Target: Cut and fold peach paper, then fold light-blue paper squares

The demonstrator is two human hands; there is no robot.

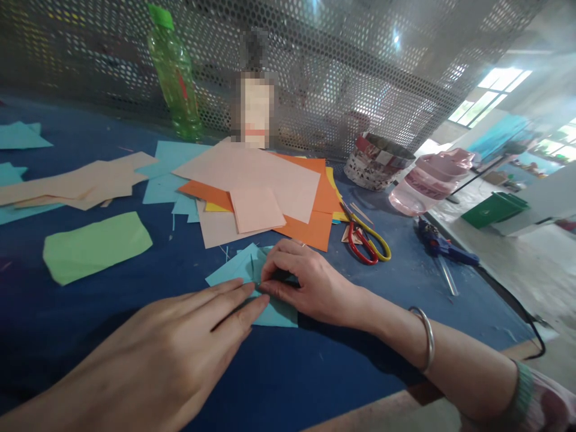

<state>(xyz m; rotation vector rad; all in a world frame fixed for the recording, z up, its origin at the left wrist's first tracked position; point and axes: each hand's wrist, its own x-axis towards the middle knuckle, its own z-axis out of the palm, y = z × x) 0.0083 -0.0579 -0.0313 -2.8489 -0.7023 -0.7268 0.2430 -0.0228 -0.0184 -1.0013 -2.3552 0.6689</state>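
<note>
A folded piece of light blue paper (265, 312) lies on the blue table cover (288, 384), near the front of the work area. My right hand (310, 282), with a metal bangle on the wrist, pinches the fold between thumb and fingers. My left hand (180, 342) comes in from the lower left, its extended fingertips against the paper's near side. Part of the fold is hidden under my fingers. Beyond them lies a loose stack of orange, pale pink and yellow paper sheets (270, 198).
Red-and-yellow-handled scissors (366, 243) and a blue glue gun (443, 246) lie to the right. A green bottle (174, 75), a pixelated bottle (256, 102), a paper-covered cup (375, 162) and a pink container (427, 183) stand behind. Paper scraps lie left, before a perforated metal screen (342, 72).
</note>
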